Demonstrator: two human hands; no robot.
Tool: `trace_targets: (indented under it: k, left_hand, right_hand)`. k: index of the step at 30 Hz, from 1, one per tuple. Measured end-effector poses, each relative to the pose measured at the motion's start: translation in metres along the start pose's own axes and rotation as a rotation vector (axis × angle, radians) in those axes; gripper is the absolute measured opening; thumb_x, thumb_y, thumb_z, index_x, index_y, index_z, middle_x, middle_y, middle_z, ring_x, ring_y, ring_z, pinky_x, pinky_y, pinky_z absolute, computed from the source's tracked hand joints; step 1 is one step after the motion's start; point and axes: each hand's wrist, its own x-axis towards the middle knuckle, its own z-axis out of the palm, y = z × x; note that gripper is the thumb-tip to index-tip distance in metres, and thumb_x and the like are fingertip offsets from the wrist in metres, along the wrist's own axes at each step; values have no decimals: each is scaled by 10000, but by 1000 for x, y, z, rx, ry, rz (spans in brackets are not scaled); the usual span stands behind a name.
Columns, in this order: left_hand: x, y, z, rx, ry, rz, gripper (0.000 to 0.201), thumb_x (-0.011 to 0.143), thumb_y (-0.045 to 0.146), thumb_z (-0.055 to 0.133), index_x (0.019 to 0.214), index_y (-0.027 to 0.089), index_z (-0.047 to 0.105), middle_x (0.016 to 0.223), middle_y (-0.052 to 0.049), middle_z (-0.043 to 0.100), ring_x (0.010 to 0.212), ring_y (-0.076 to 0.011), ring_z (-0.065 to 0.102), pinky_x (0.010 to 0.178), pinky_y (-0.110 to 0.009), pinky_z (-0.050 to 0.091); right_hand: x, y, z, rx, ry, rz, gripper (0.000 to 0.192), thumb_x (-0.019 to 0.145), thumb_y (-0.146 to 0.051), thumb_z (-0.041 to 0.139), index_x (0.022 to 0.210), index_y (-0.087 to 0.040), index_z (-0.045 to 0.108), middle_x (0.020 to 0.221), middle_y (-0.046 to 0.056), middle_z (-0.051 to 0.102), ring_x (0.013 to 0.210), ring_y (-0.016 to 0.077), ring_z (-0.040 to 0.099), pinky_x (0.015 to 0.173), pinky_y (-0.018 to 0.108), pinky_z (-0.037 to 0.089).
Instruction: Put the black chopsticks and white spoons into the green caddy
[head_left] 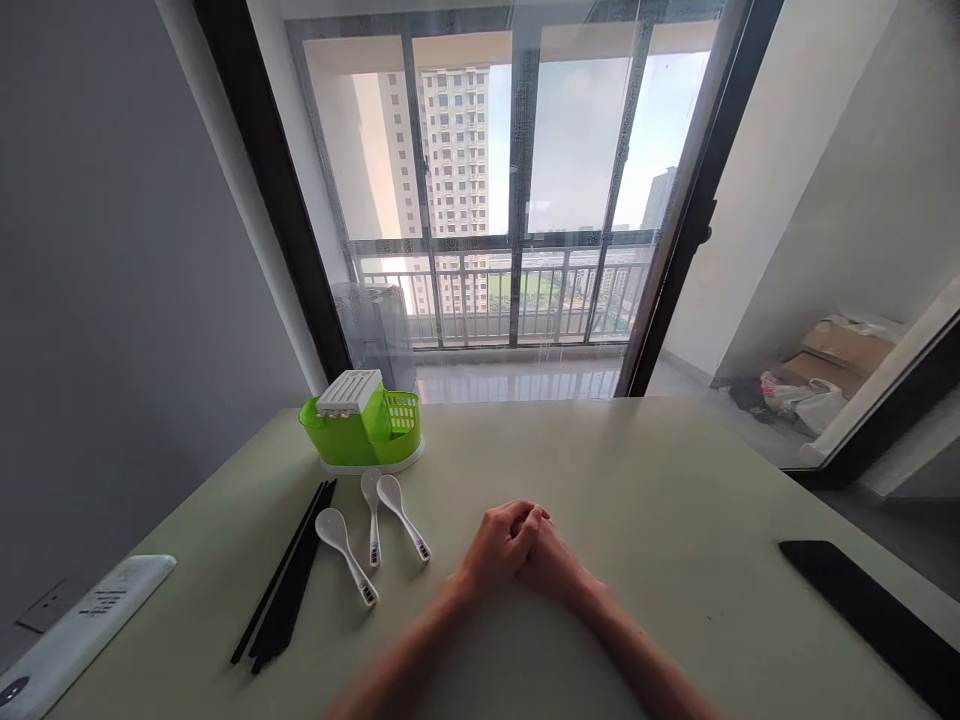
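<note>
My left hand [495,545] and my right hand [553,562] are clasped together over the middle of the table, fingers folded around each other. Both are closed, and no object shows between them. Left of them lie three white spoons: one nearest the front [346,555], one in the middle [373,515] and one closest to my hands [403,517]. Beside the spoons is a bundle of black chopsticks [292,585], with a few lying slightly apart. Behind the spoons stands a bright green utensil holder [341,440] with a white slotted top [350,392] and a white base.
The pale green table [637,480] reaches back to a glass door with a dark frame [675,260]. A long white object with dark print [105,610] lies at the left edge. Near the right edge is a flat black object [862,610]. Cardboard boxes [851,350] sit beyond the glass.
</note>
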Motion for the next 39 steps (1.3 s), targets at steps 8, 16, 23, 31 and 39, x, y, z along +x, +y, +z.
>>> trace_targets:
  k: [8, 16, 23, 31, 39]
  left_hand:
    - [1, 0, 0, 11, -4, -9, 390, 1006, 380, 408, 1087, 217, 753, 1043, -34, 774, 959, -196, 702, 880, -277, 511]
    - [1, 2, -1, 12, -5, -18, 408, 1004, 406, 403, 1080, 216, 755, 1033, -38, 776, 945, -197, 705, 865, -279, 520]
    - [2, 1, -1, 11, -1, -19, 401, 997, 408, 415, 1084, 215, 755, 1043, -42, 776, 960, -202, 707, 879, -283, 524]
    - [2, 0, -2, 20, -9, -19, 400, 997, 407, 416, 1091, 214, 753, 1051, -41, 774, 966, -203, 704, 882, -278, 520]
    - [1, -1, -3, 5, -9, -6, 388, 1000, 394, 419, 1097, 214, 749, 1038, -38, 774, 944, -198, 703, 870, -276, 516]
  right_hand:
    - [-1, 1, 0, -11, -9, -4, 210, 713, -82, 544, 807, -184, 702, 824, 67, 748, 739, 183, 648, 651, 269, 434]
    - [1, -1, -3, -7, -22, -16, 240, 709, -61, 535, 810, -194, 707, 815, 54, 749, 716, 171, 647, 628, 254, 434]
    - [2, 1, -1, -23, -23, -11, 238, 699, -54, 542, 802, -186, 710, 799, 53, 746, 712, 178, 651, 622, 259, 425]
    - [3, 1, 0, -37, -23, -8, 225, 702, -58, 547, 790, -189, 707, 809, 53, 746, 722, 178, 649, 621, 258, 420]
    - [2, 3, 3, -52, -15, -2, 200, 706, -77, 545, 775, -185, 699, 792, 54, 742, 716, 172, 636, 614, 254, 403]
